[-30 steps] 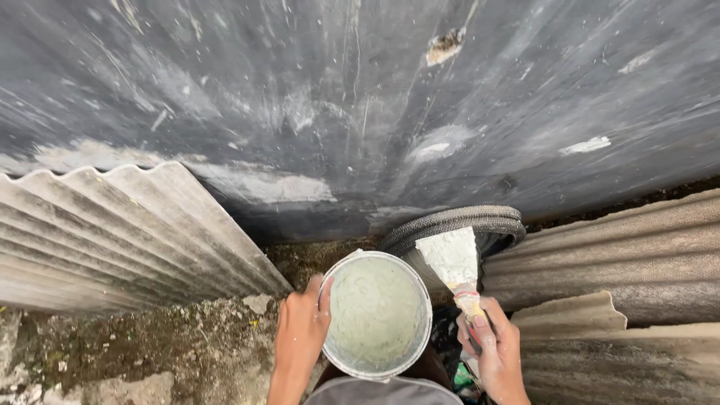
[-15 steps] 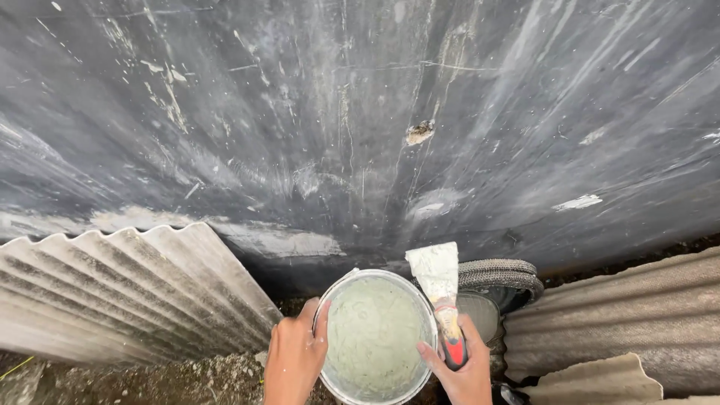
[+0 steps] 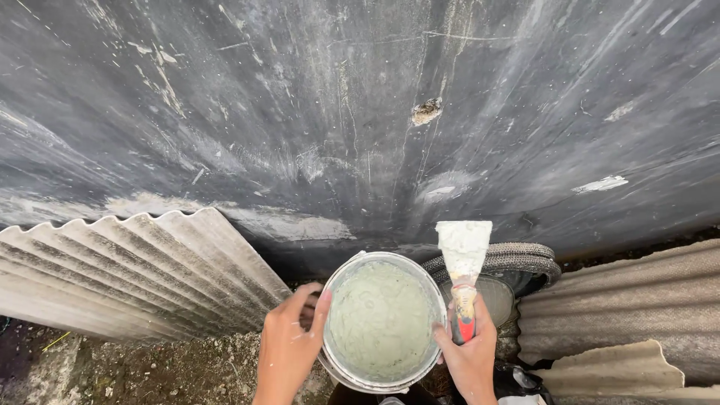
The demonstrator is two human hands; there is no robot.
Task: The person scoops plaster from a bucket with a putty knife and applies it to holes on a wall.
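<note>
Bucket of putty, gripped at its rim by the left hand, risked tipping while the right hand clenched the scraper beside it.

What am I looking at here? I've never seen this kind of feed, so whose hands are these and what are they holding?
There is no machine: a camera worn on a person's head looks down at their own two bare hands. The left hand has its grip on the rim of a round bucket filled with pale greenish-grey paste. The right hand touches the bucket's other side and holds a putty knife by its red and orange handle, with the paste-smeared blade pointing up. Ahead stands a dark, scuffed wall with a small chipped hole. Corrugated sheets lean at both sides, an old tyre lies behind the bucket, and the ground is dirt and rubble.
</note>
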